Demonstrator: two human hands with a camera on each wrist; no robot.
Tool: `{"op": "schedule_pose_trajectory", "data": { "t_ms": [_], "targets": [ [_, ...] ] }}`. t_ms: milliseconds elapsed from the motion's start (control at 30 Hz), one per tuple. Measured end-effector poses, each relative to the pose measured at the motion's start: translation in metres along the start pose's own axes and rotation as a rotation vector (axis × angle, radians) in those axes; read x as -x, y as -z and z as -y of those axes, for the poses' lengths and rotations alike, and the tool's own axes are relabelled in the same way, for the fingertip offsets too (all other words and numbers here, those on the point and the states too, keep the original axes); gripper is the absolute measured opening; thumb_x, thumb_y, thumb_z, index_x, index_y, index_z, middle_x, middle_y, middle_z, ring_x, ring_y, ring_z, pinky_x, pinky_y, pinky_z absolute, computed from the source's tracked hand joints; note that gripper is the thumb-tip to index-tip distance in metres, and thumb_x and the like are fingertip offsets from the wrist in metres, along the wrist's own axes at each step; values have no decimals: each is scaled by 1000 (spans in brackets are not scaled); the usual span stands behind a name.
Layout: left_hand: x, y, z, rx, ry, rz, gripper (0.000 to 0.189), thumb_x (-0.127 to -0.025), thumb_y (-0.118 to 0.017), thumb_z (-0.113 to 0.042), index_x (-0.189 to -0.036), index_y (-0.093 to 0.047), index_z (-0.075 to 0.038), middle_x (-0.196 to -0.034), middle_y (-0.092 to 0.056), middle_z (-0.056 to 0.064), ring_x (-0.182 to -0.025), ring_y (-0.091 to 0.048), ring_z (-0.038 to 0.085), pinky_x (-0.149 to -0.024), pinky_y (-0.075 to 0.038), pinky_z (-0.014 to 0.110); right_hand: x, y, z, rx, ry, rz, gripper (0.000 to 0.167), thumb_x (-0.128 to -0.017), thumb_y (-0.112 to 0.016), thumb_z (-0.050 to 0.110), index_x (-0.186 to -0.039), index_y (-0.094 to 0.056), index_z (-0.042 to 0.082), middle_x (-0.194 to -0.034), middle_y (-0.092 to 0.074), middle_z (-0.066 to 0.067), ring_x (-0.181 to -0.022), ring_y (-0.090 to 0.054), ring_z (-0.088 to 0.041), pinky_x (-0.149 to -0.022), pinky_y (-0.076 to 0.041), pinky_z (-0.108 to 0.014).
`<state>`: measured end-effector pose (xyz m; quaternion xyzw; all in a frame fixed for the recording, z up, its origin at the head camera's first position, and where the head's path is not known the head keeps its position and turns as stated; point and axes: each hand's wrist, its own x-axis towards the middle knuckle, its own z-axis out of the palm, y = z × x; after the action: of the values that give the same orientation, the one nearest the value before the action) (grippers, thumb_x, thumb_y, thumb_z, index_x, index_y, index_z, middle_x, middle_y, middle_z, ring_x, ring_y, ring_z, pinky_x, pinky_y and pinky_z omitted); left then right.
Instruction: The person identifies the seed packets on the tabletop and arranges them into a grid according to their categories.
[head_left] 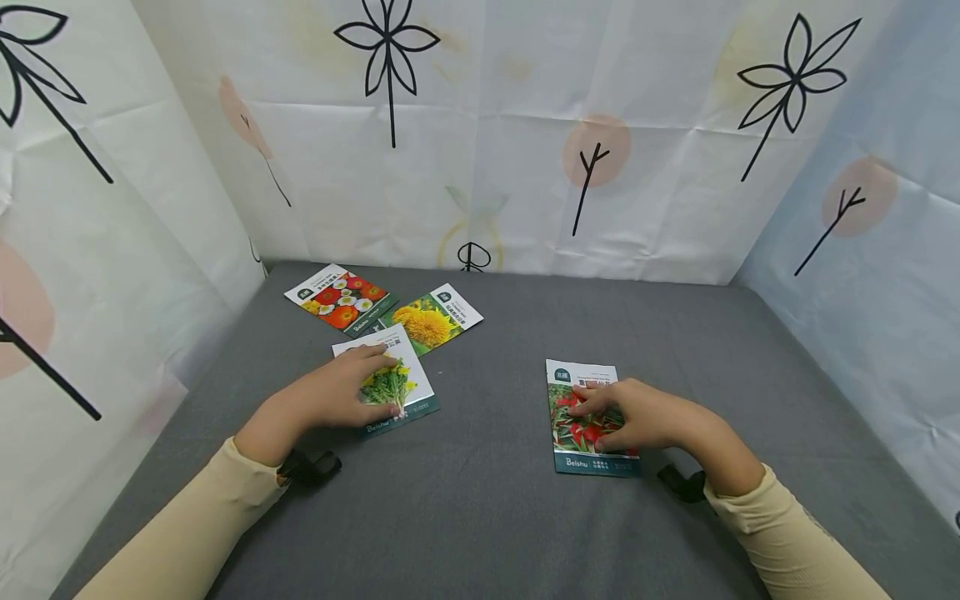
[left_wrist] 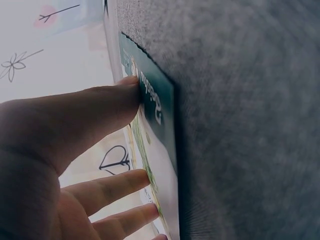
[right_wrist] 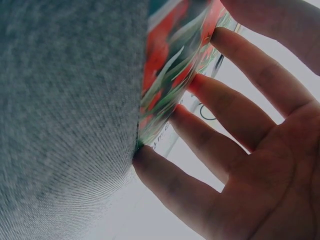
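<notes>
My left hand [head_left: 341,393] rests on a seed packet [head_left: 407,385] with a leafy green plant and small yellow flowers pictured on it. In the left wrist view, its thumb [left_wrist: 112,102] presses near the dark green printed band while the spread fingertips touch the picture. On the right, my right hand [head_left: 645,414] lies over a seed packet [head_left: 576,435] showing red chilies among green leaves. Its spread fingers [right_wrist: 240,112] touch that packet's face in the right wrist view. Both packets lie flat, partly covered by the hands.
Behind the left hand lie a packet with red, orange and white flowers [head_left: 341,302] and a packet with a yellow bloom [head_left: 431,323], overlapping at their corners. Grey cloth [head_left: 480,500] covers the table. Patterned white sheets [head_left: 510,192] enclose its back and sides.
</notes>
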<state>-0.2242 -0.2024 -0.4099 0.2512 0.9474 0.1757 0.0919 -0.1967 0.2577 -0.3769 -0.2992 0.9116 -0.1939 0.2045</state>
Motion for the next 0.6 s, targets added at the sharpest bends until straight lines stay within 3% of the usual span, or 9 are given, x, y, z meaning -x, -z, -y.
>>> {"op": "schedule_pose_trajectory", "data": {
  "t_ms": [367,600],
  "targets": [
    [2,3,-8,1,-27,-6,77,-93,-77,-52,-152,-57,-6,-164,-42,29,-154,-36,51,-122,-33,70,2,0,0,-25,20,0,48,-90,-82,13,-137,-73,15,-164,-47,-20,-127,-68,-30,-87,-56,-36],
    [2,2,-10,-2,-34,-14,77,-93,-77,-50,-151,-57,-5,-164,-42,29,-153,-36,52,-121,-32,71,1,0,-1,-12,21,-2,48,-90,-83,14,-137,-73,15,-163,-48,-19,-128,-67,-32,-88,-57,-36]
  ]
}}
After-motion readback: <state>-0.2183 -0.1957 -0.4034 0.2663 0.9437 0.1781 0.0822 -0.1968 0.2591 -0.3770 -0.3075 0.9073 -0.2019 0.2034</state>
